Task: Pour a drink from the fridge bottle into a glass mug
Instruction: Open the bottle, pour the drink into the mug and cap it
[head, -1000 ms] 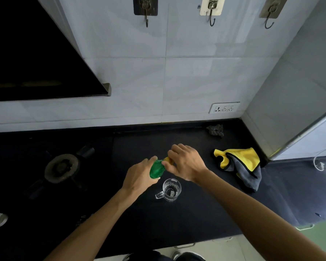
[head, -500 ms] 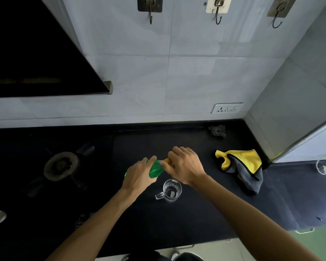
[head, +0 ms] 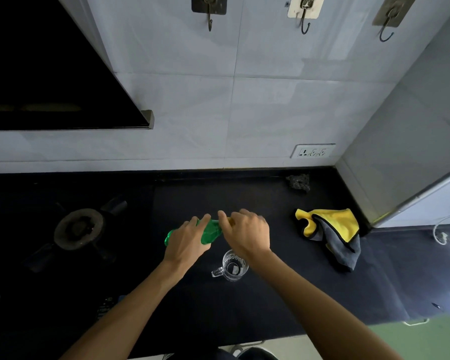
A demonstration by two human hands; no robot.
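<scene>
A green plastic bottle (head: 211, 232) is held tilted above the black counter (head: 244, 307), its neck pointing right. My left hand (head: 187, 242) is wrapped around the bottle's body. My right hand (head: 247, 233) is closed over the neck end, where a bit of yellow-orange cap shows between the fingers. A clear glass mug (head: 231, 266) stands upright on the counter just below my right hand, handle to the left. It looks nearly empty.
A gas burner (head: 79, 228) sits at the left. A yellow and grey cloth (head: 333, 235) lies at the right, a dark scrubber (head: 299, 182) by the back wall. The fridge side (head: 413, 152) stands at the right. A socket (head: 312, 151) is on the tiled wall.
Both hands stay on the bottle over the mug. My right hand's fingers have shifted around the cap end. More of the bottle's body shows left of my left hand.
</scene>
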